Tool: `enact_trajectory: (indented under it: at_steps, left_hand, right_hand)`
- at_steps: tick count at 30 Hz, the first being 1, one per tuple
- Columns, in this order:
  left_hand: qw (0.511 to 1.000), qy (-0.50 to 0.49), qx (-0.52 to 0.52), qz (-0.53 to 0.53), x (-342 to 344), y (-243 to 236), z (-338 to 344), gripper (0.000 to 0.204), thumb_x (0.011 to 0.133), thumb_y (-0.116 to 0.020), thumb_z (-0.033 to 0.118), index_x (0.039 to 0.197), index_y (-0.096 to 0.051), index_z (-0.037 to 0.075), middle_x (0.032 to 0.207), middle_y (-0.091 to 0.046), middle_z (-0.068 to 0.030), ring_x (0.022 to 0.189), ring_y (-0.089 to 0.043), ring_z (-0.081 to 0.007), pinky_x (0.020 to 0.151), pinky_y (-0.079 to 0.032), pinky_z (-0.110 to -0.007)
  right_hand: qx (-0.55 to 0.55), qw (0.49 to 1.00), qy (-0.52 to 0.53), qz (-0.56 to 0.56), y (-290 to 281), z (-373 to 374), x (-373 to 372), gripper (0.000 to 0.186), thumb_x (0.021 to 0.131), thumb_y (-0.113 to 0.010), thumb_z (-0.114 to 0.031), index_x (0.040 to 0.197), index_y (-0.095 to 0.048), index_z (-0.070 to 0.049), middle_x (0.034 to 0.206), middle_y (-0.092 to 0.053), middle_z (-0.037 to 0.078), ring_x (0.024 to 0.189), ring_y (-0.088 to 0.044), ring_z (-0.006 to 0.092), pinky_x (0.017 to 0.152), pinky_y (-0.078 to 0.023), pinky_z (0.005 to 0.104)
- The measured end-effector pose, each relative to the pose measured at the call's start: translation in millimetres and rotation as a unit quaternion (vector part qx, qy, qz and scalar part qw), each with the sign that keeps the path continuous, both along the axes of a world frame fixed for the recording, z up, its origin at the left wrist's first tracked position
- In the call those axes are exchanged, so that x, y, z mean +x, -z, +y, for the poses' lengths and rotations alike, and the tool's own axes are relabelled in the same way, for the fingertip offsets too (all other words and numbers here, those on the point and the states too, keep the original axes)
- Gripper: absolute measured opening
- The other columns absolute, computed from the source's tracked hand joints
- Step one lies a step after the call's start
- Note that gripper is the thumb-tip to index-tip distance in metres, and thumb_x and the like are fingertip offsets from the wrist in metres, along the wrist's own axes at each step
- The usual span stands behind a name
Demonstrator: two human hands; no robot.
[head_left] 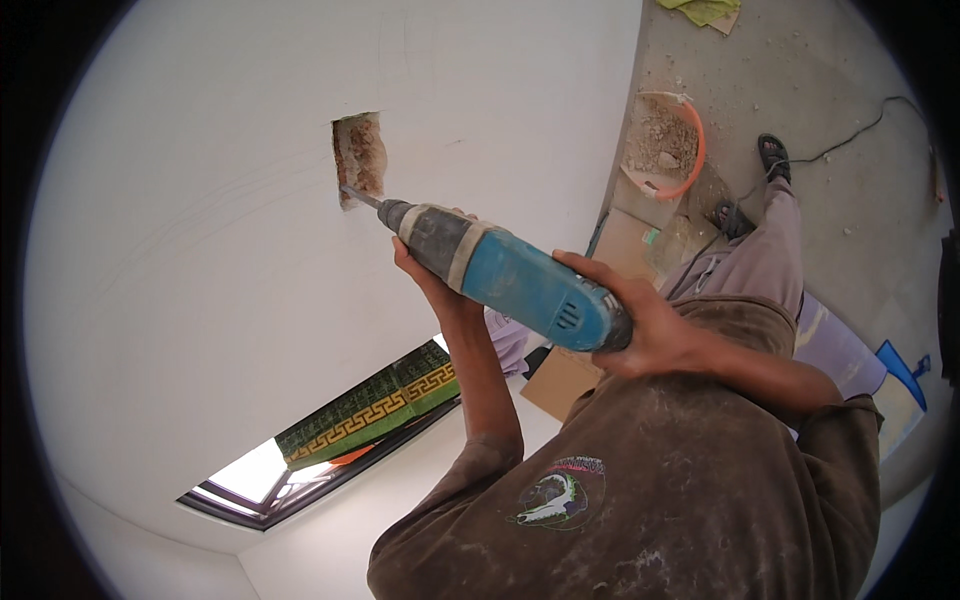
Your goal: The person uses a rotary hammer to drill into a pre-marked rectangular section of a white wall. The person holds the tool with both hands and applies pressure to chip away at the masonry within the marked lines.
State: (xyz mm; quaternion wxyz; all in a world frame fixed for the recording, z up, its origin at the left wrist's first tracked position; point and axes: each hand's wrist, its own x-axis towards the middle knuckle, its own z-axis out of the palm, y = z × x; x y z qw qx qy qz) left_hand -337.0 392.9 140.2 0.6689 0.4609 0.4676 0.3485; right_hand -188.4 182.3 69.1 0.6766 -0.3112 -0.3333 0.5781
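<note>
A teal and dark grey rotary hammer (535,280) slants across the middle, its nose toward the white wall (250,130). From its chuck a narrow metal bit (360,196) reaches the lower edge of a rough rectangular hole (360,155) in the wall, where reddish-brown masonry shows. My left hand (440,285) supports the tool from below, near its front collar, fingers partly hidden behind it. Round the rear end, by the handle, my right hand (645,320) is closed; the trigger cannot be seen.
An orange-rimmed bucket (697,150) of rubble stands by the wall base. A dark power cable (840,146) crosses the dusty floor past my sandals. Cardboard (630,240) lies near my feet. At lower left is a window (250,490) with a patterned green cloth (375,415).
</note>
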Motion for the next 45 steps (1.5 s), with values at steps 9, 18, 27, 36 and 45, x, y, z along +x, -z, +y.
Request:
enact_trajectory:
  at_steps: [9, 18, 27, 36, 45]
  left_hand:
    - [0.998, 0.055, -0.019, -0.037, -7, -14, 21, 0.065, 0.093, -0.039, 0.07, 0.115, -0.057, 0.011, 0.102, -0.064, -0.0137, 0.097, -0.063, -0.0282, 0.079, -0.057, -0.045]
    - [0.826, 0.079, -0.521, -0.2, -45, -44, 109, 0.061, 0.085, -0.064, 0.058, 0.117, -0.056, 0.006, 0.108, -0.06, -0.0144, 0.111, -0.058, -0.0267, 0.101, -0.045, -0.038]
    - [0.999, 0.041, -0.013, -0.014, 16, -11, 0, 0.059, 0.096, -0.039, 0.064, 0.116, -0.057, 0.012, 0.101, -0.065, -0.0138, 0.095, -0.065, -0.0299, 0.082, -0.056, -0.045]
    - [0.999, -0.015, -0.005, 0.031, 3, 45, 11, 0.058, 0.099, -0.034, 0.061, 0.122, -0.054, 0.011, 0.112, -0.063, -0.0088, 0.106, -0.062, -0.0256, 0.094, -0.052, -0.043]
    - [0.996, 0.006, 0.004, 0.088, 8, 63, 6, 0.057, 0.098, -0.04, 0.062, 0.125, -0.051, 0.012, 0.116, -0.06, -0.0051, 0.109, -0.061, -0.0213, 0.094, -0.052, -0.04]
  right_hand:
    - [0.021, 0.999, 0.033, -0.036, -27, 17, -9, 0.095, 0.073, -0.073, -0.006, 0.154, -0.024, -0.014, 0.116, -0.065, 0.027, 0.104, -0.067, 0.0428, 0.089, -0.054, 0.0425]
    - [0.095, 0.974, -0.117, -0.169, -115, 13, 29, 0.108, 0.075, -0.074, -0.014, 0.157, -0.002, -0.008, 0.117, -0.059, 0.032, 0.106, -0.062, 0.0465, 0.086, -0.053, 0.0491]
    - [-0.024, 1.0, 0.004, -0.009, -22, -15, 11, 0.097, 0.07, -0.07, -0.001, 0.155, -0.023, -0.007, 0.132, -0.054, 0.022, 0.118, -0.059, 0.0302, 0.102, -0.044, 0.037]
    - [-0.015, 0.996, 0.057, 0.063, 83, 5, -31, 0.092, 0.07, -0.069, 0.003, 0.153, -0.031, -0.01, 0.137, -0.054, 0.015, 0.127, -0.054, 0.0237, 0.106, -0.04, 0.035]
    - [-0.048, 0.992, 0.038, 0.107, 112, 1, -35, 0.093, 0.066, -0.062, 0.004, 0.152, -0.031, -0.006, 0.145, -0.046, 0.013, 0.136, -0.044, 0.0218, 0.113, -0.031, 0.0334]
